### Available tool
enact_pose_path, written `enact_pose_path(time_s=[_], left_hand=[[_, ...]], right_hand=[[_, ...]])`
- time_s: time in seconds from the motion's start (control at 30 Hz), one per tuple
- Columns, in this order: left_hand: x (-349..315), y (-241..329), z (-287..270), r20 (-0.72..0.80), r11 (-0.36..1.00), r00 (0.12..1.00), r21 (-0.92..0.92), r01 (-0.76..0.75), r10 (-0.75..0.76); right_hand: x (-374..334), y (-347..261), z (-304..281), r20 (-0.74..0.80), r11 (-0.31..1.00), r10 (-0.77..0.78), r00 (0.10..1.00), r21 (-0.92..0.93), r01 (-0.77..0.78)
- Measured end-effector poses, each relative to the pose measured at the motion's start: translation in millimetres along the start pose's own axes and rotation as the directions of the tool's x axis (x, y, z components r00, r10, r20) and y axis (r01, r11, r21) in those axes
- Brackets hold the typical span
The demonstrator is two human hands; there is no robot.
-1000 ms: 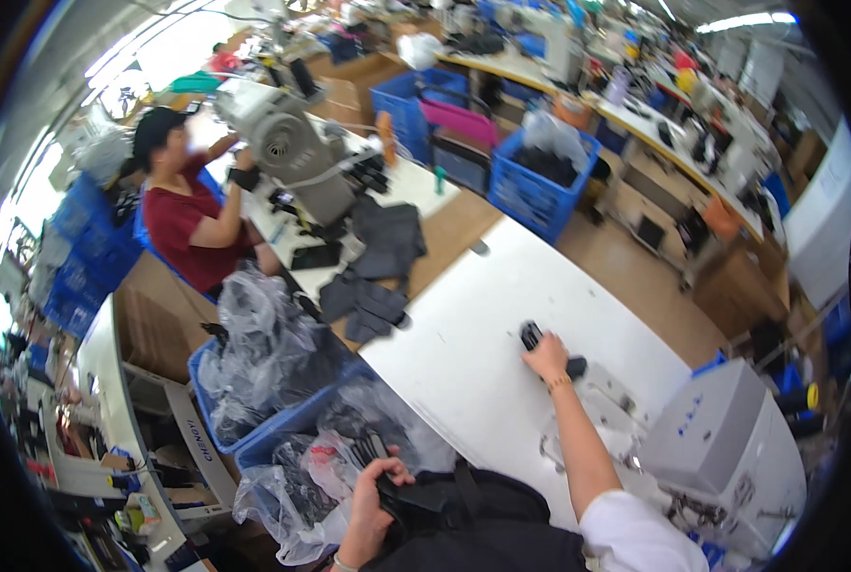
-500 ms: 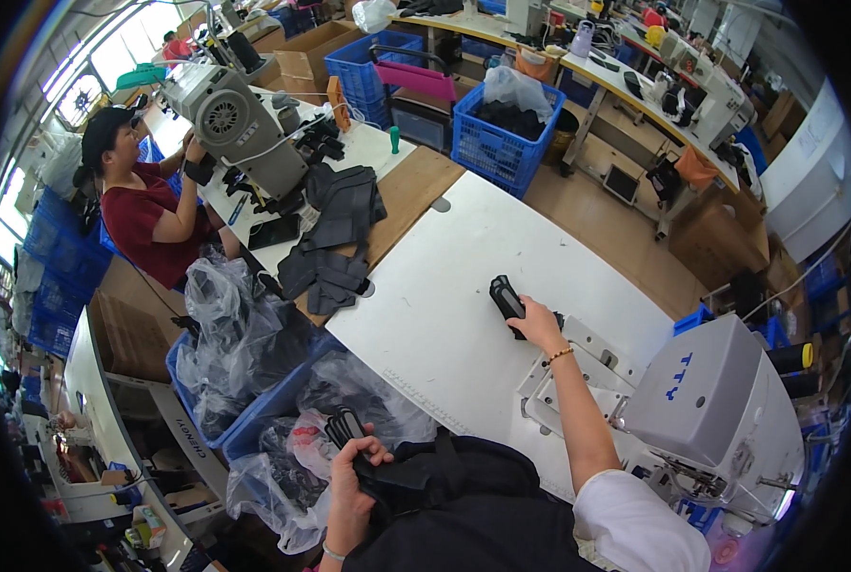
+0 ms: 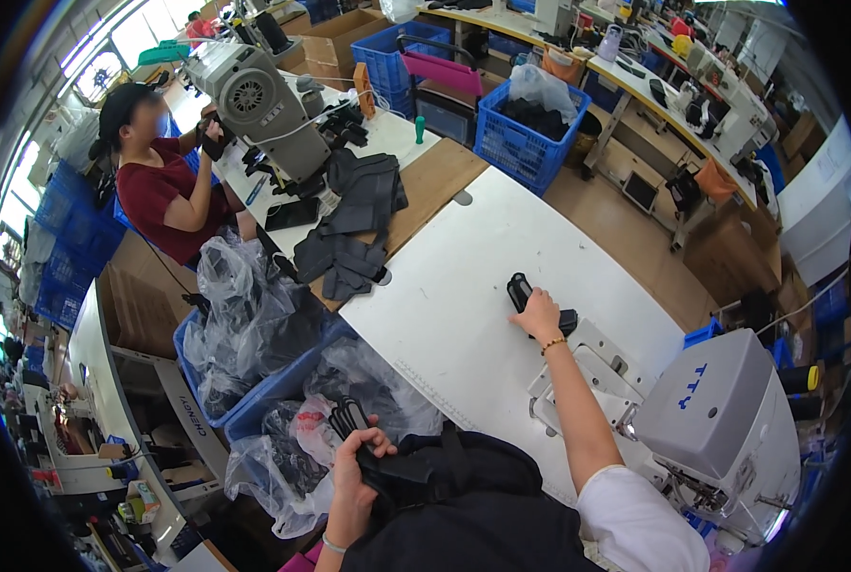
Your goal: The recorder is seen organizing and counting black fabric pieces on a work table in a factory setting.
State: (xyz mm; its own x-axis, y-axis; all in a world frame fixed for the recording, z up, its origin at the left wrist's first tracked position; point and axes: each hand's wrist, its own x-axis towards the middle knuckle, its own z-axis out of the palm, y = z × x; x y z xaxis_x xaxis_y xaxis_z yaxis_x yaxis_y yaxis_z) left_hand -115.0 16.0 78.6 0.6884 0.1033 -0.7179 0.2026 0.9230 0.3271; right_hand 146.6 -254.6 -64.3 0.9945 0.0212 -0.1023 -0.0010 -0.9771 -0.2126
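Here, left hand [image 3: 357, 475] clamped on black strips [image 3: 349, 416], right hand [image 3: 539, 316] gripping dark bundle [image 3: 518, 288], both long axes slanting forward-left.

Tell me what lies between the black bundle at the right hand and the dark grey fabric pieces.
Head view: white tabletop by the black bundle, then a brown board by the fabric pieces.

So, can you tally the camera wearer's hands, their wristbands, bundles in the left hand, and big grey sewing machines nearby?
Hands: 2 (left hand, right hand)
Wristbands: 2 (pale band, beaded bracelet)
Left-hand bundles: 1 (black bundle)
Grey sewing machines: 2 (co-worker's machine, lower-right machine)
Total: 7
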Motion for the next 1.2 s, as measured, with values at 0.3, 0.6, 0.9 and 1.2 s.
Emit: enact_pose_path(time_s=[0.3,0.6,0.9,1.2], left_hand=[[-3.3,0.2,-1.8,0.019,0.999,1.0,-0.047,0.003,-0.002],[-4.0,7.2,-8.1,0.037,0.999,0.999,-0.047,0.007,-0.005],[-4.5,7.4,51.4,0.304,0.56,0.891,0.697,-0.449,0.336],[2.9,-12.3,86.3,0.361,0.774,0.931,0.577,-0.261,0.045]], right_hand=[[17.9,-4.7,6.4,0.206,0.964,0.179,0.962,0.159,-0.214],[-11.2,5.2,-33.2,0.277,0.29,-0.072,0.958,0.925,-0.246],[-56.3,-57.5,-62.2,0.135,-0.642,-0.474,0.87,0.623,-0.447],[-75.4,-91.8,-84.7,0.041,-0.573,-0.326,0.945,0.786,-0.232]])
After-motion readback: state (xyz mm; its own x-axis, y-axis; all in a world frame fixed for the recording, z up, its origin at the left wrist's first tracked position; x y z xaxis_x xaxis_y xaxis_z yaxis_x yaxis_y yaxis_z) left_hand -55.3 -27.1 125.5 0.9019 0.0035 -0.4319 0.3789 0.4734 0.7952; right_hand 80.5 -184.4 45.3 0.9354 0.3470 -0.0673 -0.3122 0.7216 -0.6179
